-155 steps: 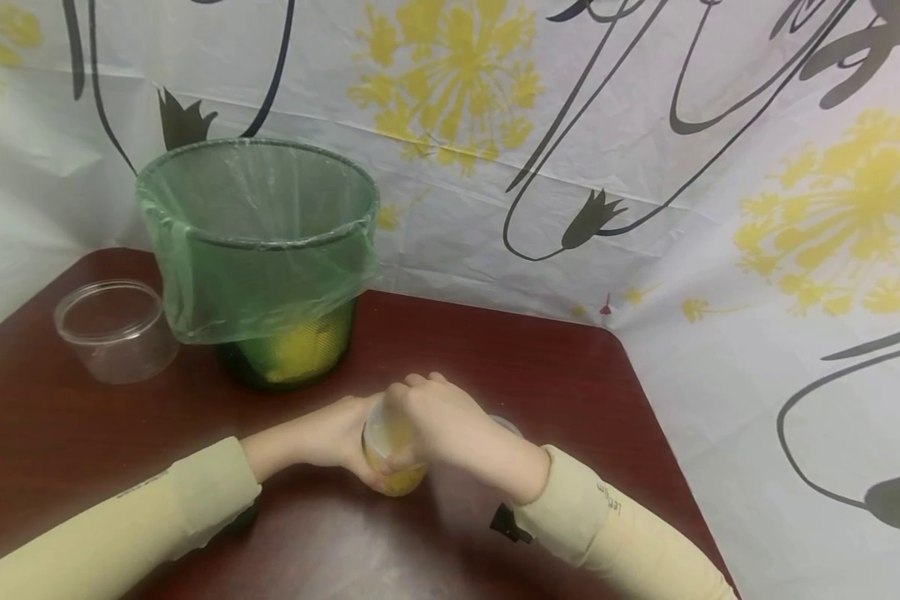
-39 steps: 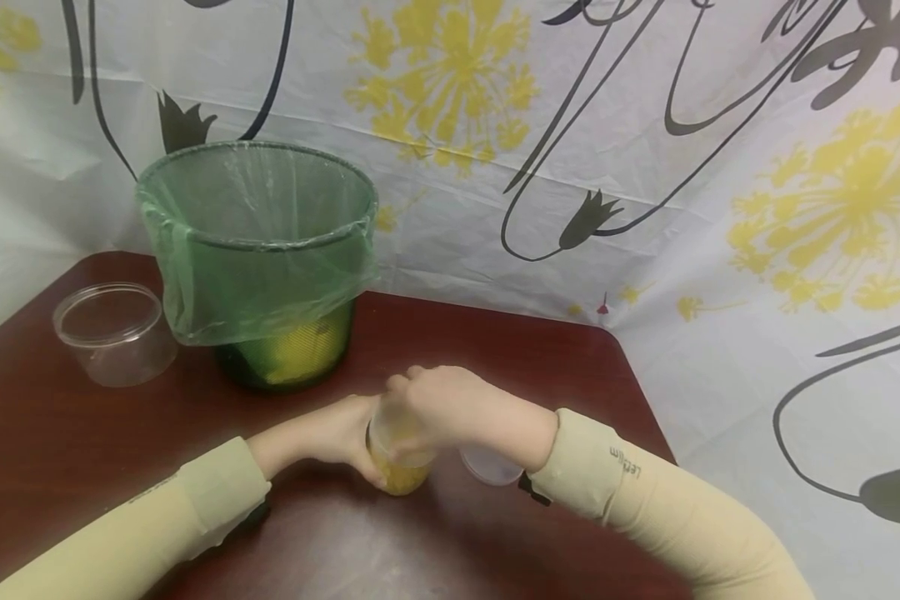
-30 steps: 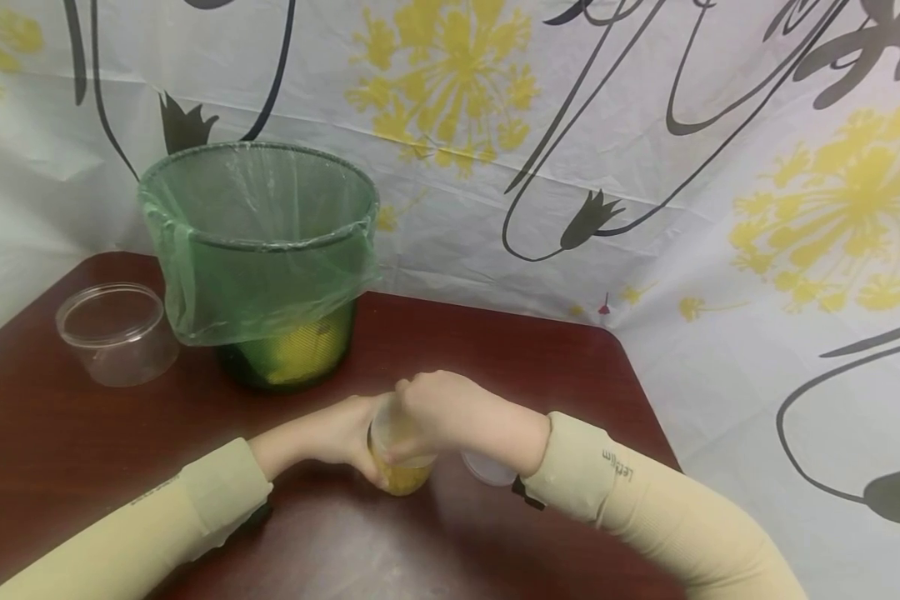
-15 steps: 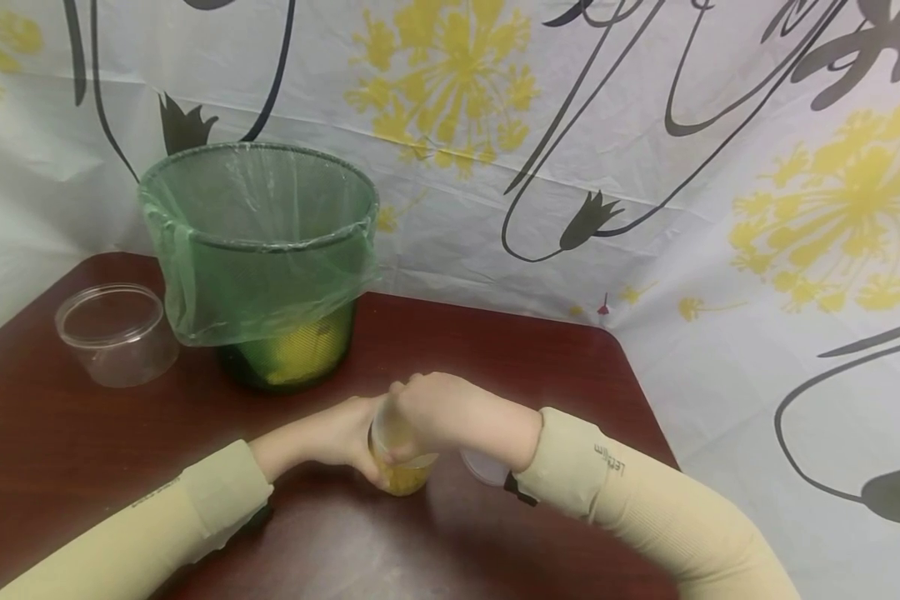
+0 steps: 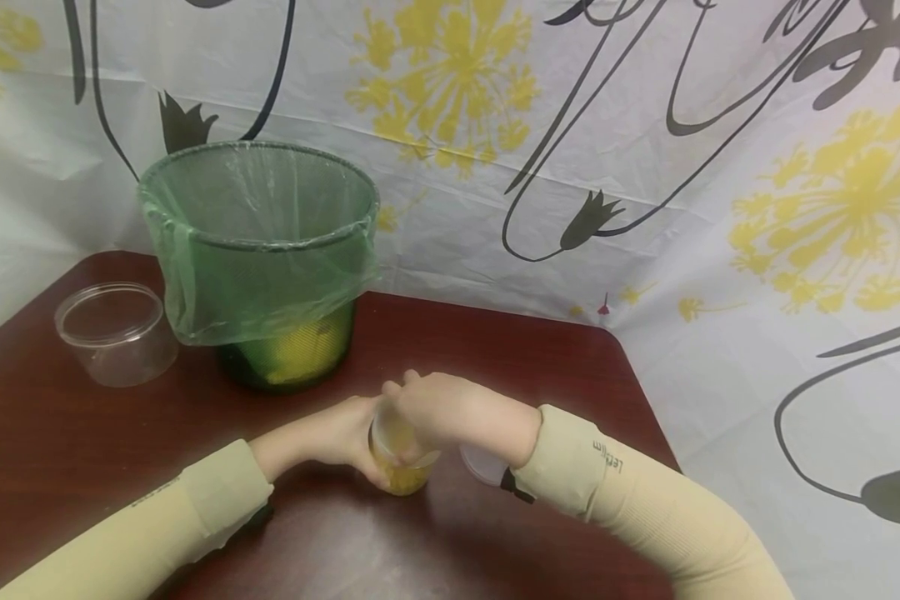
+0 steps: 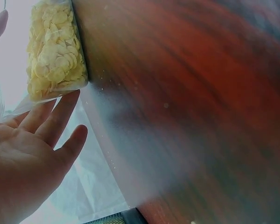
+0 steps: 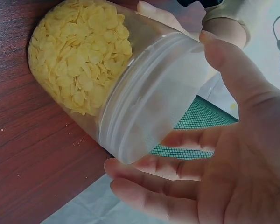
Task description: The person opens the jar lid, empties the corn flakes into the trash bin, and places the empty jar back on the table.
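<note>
A clear jar stands on the table between both hands, partly filled with thin yellow flakes that look like cereal. Around its left side my left hand grips it, thumb on the near side. A translucent screw lid sits on the jar's mouth. My right hand holds this lid from above, thumb at one edge and fingers at the opposite edge in the right wrist view. The left wrist view shows left fingers near the jar's base. My right hand hides most of the lid in the head view.
Behind the left hand stands a green mesh bin lined with a green bag. An uncovered clear tub is left of it. A pale round translucent item lies partly under the right forearm. Patterned sheeting walls in the dark red table.
My right fingers have shifted slightly on the lid, and the right forearm has moved a little left since one second ago. The left hand and jar have stayed about in place.
</note>
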Motion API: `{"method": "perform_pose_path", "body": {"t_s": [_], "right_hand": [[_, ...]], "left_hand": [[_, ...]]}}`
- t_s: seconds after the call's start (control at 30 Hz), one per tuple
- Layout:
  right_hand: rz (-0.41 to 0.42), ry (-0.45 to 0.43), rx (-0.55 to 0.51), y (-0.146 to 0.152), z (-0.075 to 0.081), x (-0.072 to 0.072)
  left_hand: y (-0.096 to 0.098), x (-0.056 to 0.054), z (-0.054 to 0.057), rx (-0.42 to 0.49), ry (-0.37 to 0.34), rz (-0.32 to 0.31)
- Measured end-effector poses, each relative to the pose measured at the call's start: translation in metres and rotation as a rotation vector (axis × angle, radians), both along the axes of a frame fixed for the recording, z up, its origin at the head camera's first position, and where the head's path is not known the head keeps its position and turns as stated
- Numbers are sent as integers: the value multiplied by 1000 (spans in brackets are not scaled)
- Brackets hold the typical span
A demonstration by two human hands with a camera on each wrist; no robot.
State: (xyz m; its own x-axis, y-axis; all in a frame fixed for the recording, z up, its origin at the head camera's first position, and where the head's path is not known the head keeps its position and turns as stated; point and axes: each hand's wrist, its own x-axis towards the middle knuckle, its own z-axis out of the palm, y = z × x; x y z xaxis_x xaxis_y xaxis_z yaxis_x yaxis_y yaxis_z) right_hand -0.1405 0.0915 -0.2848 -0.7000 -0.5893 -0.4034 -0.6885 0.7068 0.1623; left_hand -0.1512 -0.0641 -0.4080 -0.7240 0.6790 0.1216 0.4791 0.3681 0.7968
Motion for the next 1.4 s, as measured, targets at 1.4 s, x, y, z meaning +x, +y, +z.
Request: {"method": "perform_pose_path", "body": {"t_s": [1.4], "right_hand": [[290,-1,-69,11,5,3]], "left_hand": [[-1,-1,-2,14,5,-14]]}}
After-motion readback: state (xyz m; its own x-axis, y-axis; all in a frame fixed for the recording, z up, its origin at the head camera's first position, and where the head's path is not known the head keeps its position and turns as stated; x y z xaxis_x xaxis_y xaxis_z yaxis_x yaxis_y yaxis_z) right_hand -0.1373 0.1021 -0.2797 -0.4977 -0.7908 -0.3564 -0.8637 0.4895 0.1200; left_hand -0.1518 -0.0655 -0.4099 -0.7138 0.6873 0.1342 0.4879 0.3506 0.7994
